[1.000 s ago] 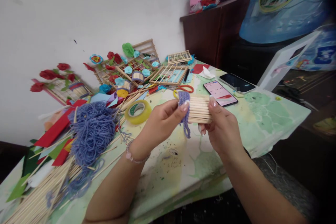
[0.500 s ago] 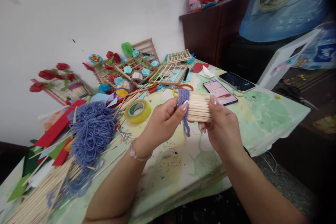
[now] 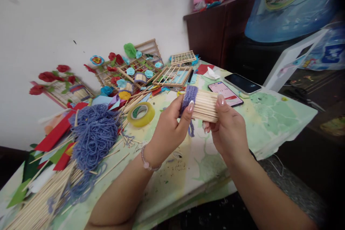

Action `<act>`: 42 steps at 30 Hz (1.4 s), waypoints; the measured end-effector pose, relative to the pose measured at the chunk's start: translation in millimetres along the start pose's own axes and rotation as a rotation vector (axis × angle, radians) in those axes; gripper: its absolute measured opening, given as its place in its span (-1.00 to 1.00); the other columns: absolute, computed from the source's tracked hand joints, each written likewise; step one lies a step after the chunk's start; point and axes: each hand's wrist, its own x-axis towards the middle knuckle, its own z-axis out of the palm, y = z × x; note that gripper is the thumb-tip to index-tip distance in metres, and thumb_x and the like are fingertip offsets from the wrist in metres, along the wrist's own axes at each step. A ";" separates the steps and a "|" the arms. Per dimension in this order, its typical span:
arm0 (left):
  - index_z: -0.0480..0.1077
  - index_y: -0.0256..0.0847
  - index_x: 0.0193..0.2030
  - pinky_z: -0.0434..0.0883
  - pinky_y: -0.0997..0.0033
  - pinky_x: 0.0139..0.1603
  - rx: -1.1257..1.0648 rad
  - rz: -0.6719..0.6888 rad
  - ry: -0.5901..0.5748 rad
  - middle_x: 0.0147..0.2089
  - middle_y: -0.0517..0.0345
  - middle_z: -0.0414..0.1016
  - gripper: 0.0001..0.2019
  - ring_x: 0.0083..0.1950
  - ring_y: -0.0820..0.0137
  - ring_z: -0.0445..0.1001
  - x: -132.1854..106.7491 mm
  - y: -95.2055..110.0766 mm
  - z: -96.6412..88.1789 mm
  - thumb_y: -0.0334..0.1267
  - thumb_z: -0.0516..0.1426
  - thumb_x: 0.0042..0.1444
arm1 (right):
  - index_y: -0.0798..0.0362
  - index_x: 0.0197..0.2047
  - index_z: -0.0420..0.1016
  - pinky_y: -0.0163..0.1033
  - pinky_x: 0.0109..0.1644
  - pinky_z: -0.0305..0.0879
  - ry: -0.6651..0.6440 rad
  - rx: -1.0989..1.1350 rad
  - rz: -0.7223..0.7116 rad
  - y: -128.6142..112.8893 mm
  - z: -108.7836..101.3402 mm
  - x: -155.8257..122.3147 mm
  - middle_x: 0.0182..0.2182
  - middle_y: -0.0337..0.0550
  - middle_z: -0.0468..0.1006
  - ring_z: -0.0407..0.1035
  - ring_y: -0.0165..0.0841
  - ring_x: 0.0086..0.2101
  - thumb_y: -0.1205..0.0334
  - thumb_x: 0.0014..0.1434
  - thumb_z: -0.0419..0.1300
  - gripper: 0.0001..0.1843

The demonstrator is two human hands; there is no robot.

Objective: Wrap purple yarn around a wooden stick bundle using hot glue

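Observation:
Between my two hands, above the table, is a small barrel of thin wooden sticks (image 3: 205,106) lying on its side. A braided band of purple yarn (image 3: 190,95) wraps its left end, and a short yarn tail hangs below. My left hand (image 3: 174,120) is closed on the banded end, its thumb pressing the yarn's edge. My right hand (image 3: 228,124) grips the bare right end, thumb on top and fingertips underneath. The far side of the barrel is hidden.
A tangled heap of purple yarn (image 3: 94,134), loose wooden sticks (image 3: 51,190) and a yellow tape roll (image 3: 140,114) lie left. Behind stand stick frames with paper flowers (image 3: 129,50). Two phones (image 3: 242,83) lie back right. The table's edge (image 3: 291,138) runs along the right.
The stick barrel has rolled and tilted slightly, so more of the band's face shows and the yarn tail hangs partly behind my left thumb. My left wrist has shifted a little right.

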 end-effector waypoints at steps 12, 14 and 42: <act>0.36 -0.26 -0.03 0.31 0.40 -0.23 0.276 0.044 -0.010 -0.25 0.04 0.51 -0.71 -0.25 0.36 0.43 -0.4 -1.0 -5.1 -0.13 -0.07 0.34 | 0.11 -0.34 0.49 -0.41 -0.69 0.24 0.011 0.008 0.017 3.4 1.8 1.3 -0.61 -0.29 0.44 0.25 -0.53 -0.70 -0.09 0.07 0.29 -0.61; 0.37 -0.23 -0.07 0.30 0.41 -0.27 0.242 0.009 -0.022 -0.31 0.09 0.50 -0.71 -0.31 0.39 0.41 0.3 -0.2 -6.0 -0.11 -0.05 0.33 | 0.10 -0.34 0.48 -0.41 -0.70 0.23 0.021 0.008 0.022 3.2 2.0 1.0 -0.61 -0.29 0.44 0.24 -0.53 -0.70 -0.10 0.06 0.30 -0.61; 0.47 -0.26 -0.29 0.44 0.45 -0.31 -0.366 -0.183 -0.229 -0.43 0.14 0.50 -0.69 -0.41 0.45 0.47 5.8 -1.5 -15.8 -0.06 0.07 0.26 | 0.06 -0.40 0.48 -0.49 -0.75 0.18 -0.027 0.084 0.140 -0.4 -4.9 6.4 -0.67 -0.34 0.40 0.20 -0.57 -0.74 -0.07 0.06 0.30 -0.66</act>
